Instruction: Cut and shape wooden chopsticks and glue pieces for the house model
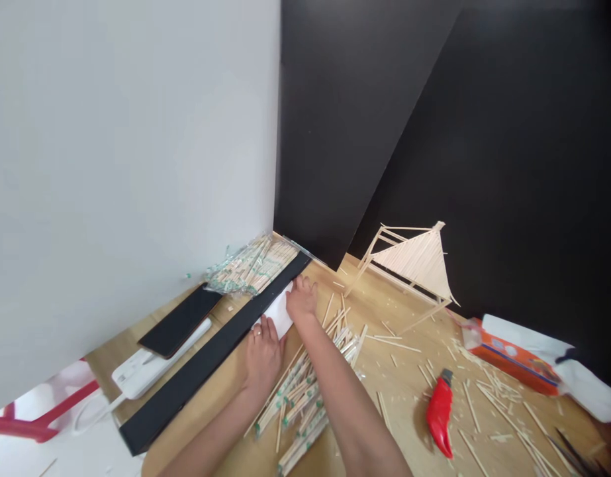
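A small white sheet of paper or tissue (279,313) lies between my two hands, beside a long black strip (220,344). My left hand (264,351), with a ring on one finger, is closed on the near end of the sheet, fingers bent over its edge. At the far end, my right hand (302,298) grips the sheet, its fingertips resting close to the strip. Under and beside my right forearm lie bundles of thin wooden sticks (305,384) in clear wrappers with green marks, partly hidden by the arm.
A stick-built frame with a triangular panel (417,262) stands at the back. To the right lie a red utility knife (440,414), an orange tissue pack (514,361) and scattered stick pieces. Left are a phone (181,321), a white power strip (156,364) and bagged sticks (255,265).
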Motion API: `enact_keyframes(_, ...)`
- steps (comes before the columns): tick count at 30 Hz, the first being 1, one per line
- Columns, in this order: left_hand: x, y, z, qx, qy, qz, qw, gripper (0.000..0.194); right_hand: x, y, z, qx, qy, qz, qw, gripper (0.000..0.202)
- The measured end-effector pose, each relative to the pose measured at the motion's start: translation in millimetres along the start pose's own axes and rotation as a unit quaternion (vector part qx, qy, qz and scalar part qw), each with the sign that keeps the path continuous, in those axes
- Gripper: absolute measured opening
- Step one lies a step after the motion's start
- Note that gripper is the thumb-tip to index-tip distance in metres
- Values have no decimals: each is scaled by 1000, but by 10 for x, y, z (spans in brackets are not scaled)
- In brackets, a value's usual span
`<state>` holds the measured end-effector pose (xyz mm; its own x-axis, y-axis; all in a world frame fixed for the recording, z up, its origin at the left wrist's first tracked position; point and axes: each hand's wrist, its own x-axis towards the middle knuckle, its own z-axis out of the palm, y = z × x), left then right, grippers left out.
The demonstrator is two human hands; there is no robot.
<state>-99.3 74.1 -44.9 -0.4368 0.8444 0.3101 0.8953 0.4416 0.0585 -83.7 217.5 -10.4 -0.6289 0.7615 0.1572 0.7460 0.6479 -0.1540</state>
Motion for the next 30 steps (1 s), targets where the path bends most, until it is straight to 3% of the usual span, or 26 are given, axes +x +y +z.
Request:
enact_keyframes(8, -89, -52, 9, -9, 5, 2, 1000, 45, -194, -37, 98, 58, 9, -47, 997, 29)
enact_keyframes(14, -174, -50, 19, -11, 4, 10, 1000, 46, -186, -105, 182, 97, -2, -10, 995, 44)
enact_keyframes(21, 45, -6, 60, -8, -4, 1, 1000, 44, -63, -82, 352, 108, -21, 54, 992, 56)
enact_keyframes(26, 59, -15, 2, -6, -3, 3, 1000, 43, 70, 60, 302, 114, -40, 47, 992, 61)
enact_keyframes(30, 50, -31, -6, -10, -2, -5, 1000, 44, -68, 107, 210, 103, -19, 43, 994, 59)
